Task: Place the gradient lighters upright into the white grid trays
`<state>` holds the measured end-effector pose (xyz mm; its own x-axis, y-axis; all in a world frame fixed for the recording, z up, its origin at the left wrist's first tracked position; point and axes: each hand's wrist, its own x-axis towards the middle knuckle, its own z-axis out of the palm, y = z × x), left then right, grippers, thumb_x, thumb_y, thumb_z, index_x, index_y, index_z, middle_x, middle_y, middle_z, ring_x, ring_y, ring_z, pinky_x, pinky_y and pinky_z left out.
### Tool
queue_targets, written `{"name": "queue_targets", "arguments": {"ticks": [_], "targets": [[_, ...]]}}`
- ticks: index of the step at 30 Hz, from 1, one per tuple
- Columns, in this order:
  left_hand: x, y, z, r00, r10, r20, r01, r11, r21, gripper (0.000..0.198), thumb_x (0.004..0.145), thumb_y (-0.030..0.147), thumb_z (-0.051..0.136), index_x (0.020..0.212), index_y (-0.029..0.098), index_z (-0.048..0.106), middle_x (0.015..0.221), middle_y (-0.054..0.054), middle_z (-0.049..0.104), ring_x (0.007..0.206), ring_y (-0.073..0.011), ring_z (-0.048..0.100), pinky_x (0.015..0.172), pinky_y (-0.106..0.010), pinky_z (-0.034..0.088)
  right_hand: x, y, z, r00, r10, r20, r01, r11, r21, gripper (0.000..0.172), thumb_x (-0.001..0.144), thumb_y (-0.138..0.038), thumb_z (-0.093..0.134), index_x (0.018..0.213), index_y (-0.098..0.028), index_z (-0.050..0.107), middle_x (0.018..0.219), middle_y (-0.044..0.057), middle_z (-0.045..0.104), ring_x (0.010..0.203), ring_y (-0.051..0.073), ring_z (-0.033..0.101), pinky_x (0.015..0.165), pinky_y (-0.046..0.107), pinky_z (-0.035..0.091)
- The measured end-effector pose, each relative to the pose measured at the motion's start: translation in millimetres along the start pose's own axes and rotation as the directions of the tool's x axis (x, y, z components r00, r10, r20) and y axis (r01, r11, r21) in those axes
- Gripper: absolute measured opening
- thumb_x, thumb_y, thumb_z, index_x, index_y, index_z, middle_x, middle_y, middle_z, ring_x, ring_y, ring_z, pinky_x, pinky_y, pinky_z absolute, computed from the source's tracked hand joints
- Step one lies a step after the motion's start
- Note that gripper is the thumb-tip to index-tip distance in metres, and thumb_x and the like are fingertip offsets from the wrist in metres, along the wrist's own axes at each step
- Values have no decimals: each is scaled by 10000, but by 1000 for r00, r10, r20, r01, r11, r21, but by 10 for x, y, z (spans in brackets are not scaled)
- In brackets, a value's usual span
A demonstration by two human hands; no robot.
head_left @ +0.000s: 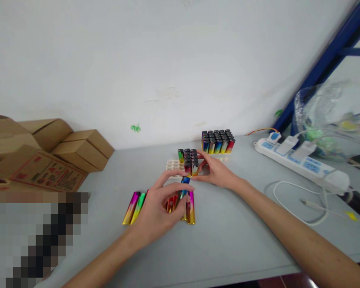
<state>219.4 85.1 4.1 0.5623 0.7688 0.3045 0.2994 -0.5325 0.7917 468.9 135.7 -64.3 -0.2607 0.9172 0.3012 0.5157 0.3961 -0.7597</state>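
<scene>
My left hand point(160, 202) is curled, with thumb and fingertips around a shiny blue lighter point(185, 181), which is partly covered by the fingers. Beneath and beside this hand lie metallic lighters in purple, green, red and gold, among them a pink-and-gold lighter point(191, 210) and a purple-and-gold lighter point(131, 208). My right hand point(216, 170) bends around the right side of a block of upright, black-topped lighters point(191, 160), its index finger towards the back and its thumb near the front. These stand in a white tray with round holes point(171, 165), whose left part shows.
Behind, near the wall, stands a tight block of upright lighters point(218, 142). Cardboard boxes point(78, 150) are piled at left. On the right are a white power strip point(303, 162) with plugs, a looping white cable point(288, 216) and a clear plastic bag point(321, 108).
</scene>
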Motion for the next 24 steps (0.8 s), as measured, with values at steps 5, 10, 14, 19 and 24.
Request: {"name": "queue_targets", "arguments": {"ticks": [5,10,14,19,24], "targets": [[42,-101,-4,970,-241,-20,214,892,-399,381,905,251,726,1281,301,680,1366,-75,534,921,-144,684,843,-296,617,-3,-4,-2,1000,-9,7,8,1000,18,923,789,-359,838,1559,-230,346,1363,160,624,845,207,696,808,416,610],[56,-104,-96,926,-366,96,355,751,-557,722,815,243,838,1464,297,524,1118,-28,648,891,-129,667,836,-258,582,-12,-4,-9,1000,1,1,-1,999,-34,938,787,-398,840,1563,-224,344,1367,162,630,878,230,707,823,441,616],[49,-131,-139,900,-371,228,435,737,-517,376,868,347,796,1167,162,665,879,-18,666,751,-120,636,751,-259,551,-24,-23,-18,1000,24,1,-24,999,-44,922,789,-420,836,1550,-198,364,1363,170,634,883,239,707,827,449,619],[4,-116,-149,911,-318,262,411,734,-541,304,995,479,600,1157,231,530,759,60,512,512,-58,398,487,-200,350,-30,-36,-25,999,37,0,-37,998,-53,912,792,-434,831,1545,-188,379,1366,175,633,871,243,704,813,448,622],[-30,-110,-181,907,-370,199,416,858,-300,363,975,491,602,806,186,503,691,49,396,593,-89,371,501,-211,283,-34,-35,-30,999,46,-8,-46,996,-73,919,780,-444,842,1542,-191,394,1313,160,668,851,237,705,786,419,622]]}}
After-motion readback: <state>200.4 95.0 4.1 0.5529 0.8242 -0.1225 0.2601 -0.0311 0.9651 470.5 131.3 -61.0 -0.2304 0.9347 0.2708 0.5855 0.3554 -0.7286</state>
